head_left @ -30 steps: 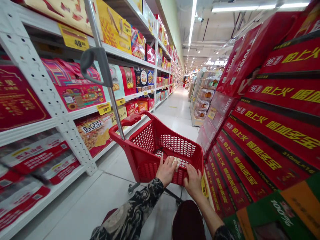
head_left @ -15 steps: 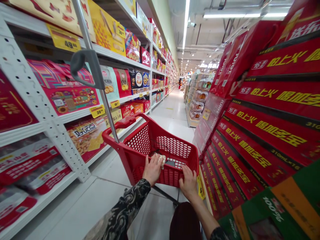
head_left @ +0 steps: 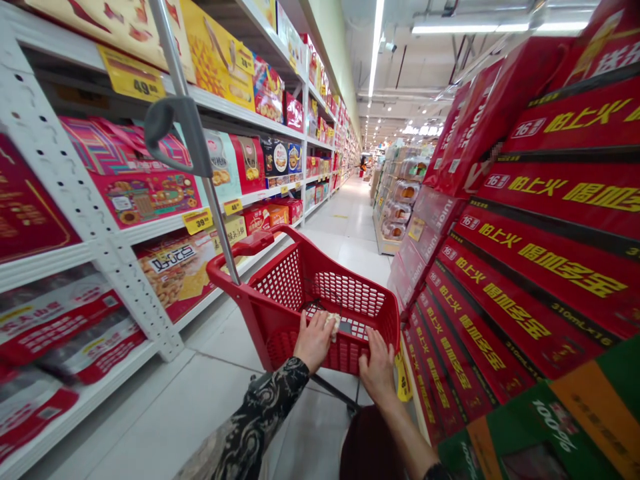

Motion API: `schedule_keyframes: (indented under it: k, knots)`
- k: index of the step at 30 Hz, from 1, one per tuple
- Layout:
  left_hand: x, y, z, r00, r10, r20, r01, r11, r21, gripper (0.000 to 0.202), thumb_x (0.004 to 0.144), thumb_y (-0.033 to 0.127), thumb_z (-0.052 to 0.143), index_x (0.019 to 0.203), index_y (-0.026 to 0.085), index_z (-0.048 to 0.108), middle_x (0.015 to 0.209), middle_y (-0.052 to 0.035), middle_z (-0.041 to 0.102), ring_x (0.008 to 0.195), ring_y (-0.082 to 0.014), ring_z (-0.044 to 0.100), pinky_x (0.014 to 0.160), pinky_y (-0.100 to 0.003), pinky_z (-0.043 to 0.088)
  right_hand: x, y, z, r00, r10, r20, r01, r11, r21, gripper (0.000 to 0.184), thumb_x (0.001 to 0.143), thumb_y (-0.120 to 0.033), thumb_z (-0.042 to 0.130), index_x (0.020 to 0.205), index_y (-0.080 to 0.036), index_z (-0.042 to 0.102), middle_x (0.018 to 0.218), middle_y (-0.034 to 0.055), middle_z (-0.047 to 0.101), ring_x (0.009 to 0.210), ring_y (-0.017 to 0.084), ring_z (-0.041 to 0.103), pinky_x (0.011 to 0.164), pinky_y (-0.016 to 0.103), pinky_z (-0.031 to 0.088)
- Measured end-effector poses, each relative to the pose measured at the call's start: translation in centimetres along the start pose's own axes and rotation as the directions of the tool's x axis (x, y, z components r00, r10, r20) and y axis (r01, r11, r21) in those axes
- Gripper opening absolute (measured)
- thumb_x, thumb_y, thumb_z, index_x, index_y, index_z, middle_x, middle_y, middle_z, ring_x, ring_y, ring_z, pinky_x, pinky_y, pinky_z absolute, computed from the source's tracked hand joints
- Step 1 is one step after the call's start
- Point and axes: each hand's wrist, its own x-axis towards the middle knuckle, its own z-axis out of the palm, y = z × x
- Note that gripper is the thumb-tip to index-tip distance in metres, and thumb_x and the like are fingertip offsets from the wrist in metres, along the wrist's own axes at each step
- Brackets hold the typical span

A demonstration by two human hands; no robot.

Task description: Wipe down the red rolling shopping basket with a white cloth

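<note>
Supermarket aisle [head_left: 345, 220], two hands [head_left: 314, 342] [head_left: 378, 373], one trolley [head_left: 283, 297]

shelves: white metal racks [head_left: 87, 207] along the aisle
floor: pale tiles [head_left: 345, 223]
ceiling: long strip lights [head_left: 375, 47]
wall: pale green paint [head_left: 336, 60]

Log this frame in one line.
left hand: on red plastic mesh shopping cart, beside crumpled white tissue | right hand: on cart's near rim | nearby: stacked red cartons
</note>
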Motion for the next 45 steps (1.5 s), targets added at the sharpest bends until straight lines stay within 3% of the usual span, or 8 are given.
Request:
schedule_keyframes:
  k: [7,14,20,25,33,37,41,45]
  knots:
    - [0.0,4.0,1.7,0.989,0.146,0.024,-0.144,0.988,-0.051,0.039,0.089,0.029,0.036,0.126,0.024,0.044,0.132,-0.0077,0.049,0.123,-0.0242,0.040,0.105,-0.056,0.024,0.0,-0.7,0.1,0.999,-0.022,0.041,0.022,1.000,-0.002,0.056,0.072,-0.009,0.036,0.127,-0.014,0.046,0.129,0.0123,0.051,0.124,0.022,0.041,0.104,0.051,0.023]
    - [0.0,1.5,-0.1,0.997,0.039,0.070,-0.036,0.998,-0.051,0.040,0.087,0.027,0.038,0.126,0.025,0.044,0.133,-0.0074,0.048,0.122,-0.0233,0.041,0.106,-0.060,0.018,0.1,-1.2,-0.1,0.999,-0.025,0.030,0.025,1.000,0.018,0.055,0.072,-0.009,0.037,0.127,-0.015,0.046,0.128,0.0123,0.051,0.123,0.023,0.041,0.104,0.051,0.020]
    - [0.4,1.5,-0.5,0.983,0.000,0.183,0.018,0.995,-0.097,0.047,0.087,0.024,0.034,0.133,0.017,0.036,0.137,-0.0092,0.045,0.127,-0.0204,0.038,0.109,-0.053,0.018,1.7,-5.1,-0.6,0.975,-0.192,0.108,0.175,0.973,0.152,0.052,0.076,-0.012,0.039,0.128,-0.012,0.045,0.131,0.0131,0.049,0.125,0.021,0.039,0.105,0.044,0.023]
    - [0.1,-0.5,-1.3,0.982,-0.010,0.191,0.023,0.998,-0.064,0.059,0.081,0.032,0.044,0.136,0.014,0.031,0.143,-0.0133,0.034,0.131,-0.0248,0.031,0.108,-0.057,0.014,2.8,-7.6,-0.5,0.969,-0.159,0.186,0.139,0.983,0.116,0.048,0.079,-0.015,0.041,0.127,-0.014,0.047,0.130,0.0127,0.050,0.122,0.023,0.041,0.102,0.048,0.025]
    - [-1.1,-1.8,-1.7,0.980,-0.053,0.192,0.049,0.999,0.021,0.065,0.074,0.046,0.053,0.131,0.019,0.039,0.141,-0.0106,0.038,0.133,-0.0274,0.025,0.107,-0.060,0.010,2.3,-6.3,0.0,0.981,-0.136,0.137,0.126,0.989,0.083,0.043,0.077,-0.007,0.042,0.116,-0.021,0.055,0.124,0.0086,0.056,0.115,0.021,0.048,0.101,0.048,0.023]
    - [-1.1,-1.3,-1.2,0.980,-0.080,0.185,0.077,0.997,0.019,0.060,0.078,0.043,0.045,0.133,0.019,0.038,0.143,-0.0093,0.036,0.135,-0.0272,0.023,0.107,-0.060,0.013,2.6,-6.3,-0.6,0.983,-0.104,0.152,0.090,0.991,0.100,0.042,0.077,-0.010,0.043,0.116,-0.019,0.055,0.123,0.0092,0.057,0.114,0.020,0.048,0.099,0.043,0.027]
    - [-1.3,-1.2,-1.2,0.979,-0.058,0.197,0.054,0.998,0.025,0.063,0.076,0.039,0.047,0.135,0.019,0.035,0.144,-0.0086,0.034,0.135,-0.0277,0.020,0.107,-0.060,0.011,3.0,-7.3,-0.6,0.981,-0.086,0.176,0.070,0.993,0.096,0.042,0.077,-0.023,0.050,0.119,-0.020,0.053,0.123,0.0096,0.056,0.114,0.024,0.048,0.101,0.048,0.023]
    - [-1.4,-1.3,-1.5,0.975,-0.040,0.218,0.031,0.999,0.043,0.068,0.073,0.035,0.051,0.136,0.019,0.033,0.145,-0.0096,0.032,0.136,-0.0288,0.017,0.107,-0.061,0.009,3.0,-7.2,-0.7,0.984,-0.091,0.154,0.078,0.993,0.085,0.042,0.076,-0.017,0.049,0.117,-0.022,0.054,0.117,0.0076,0.059,0.109,0.022,0.050,0.100,0.045,0.023]
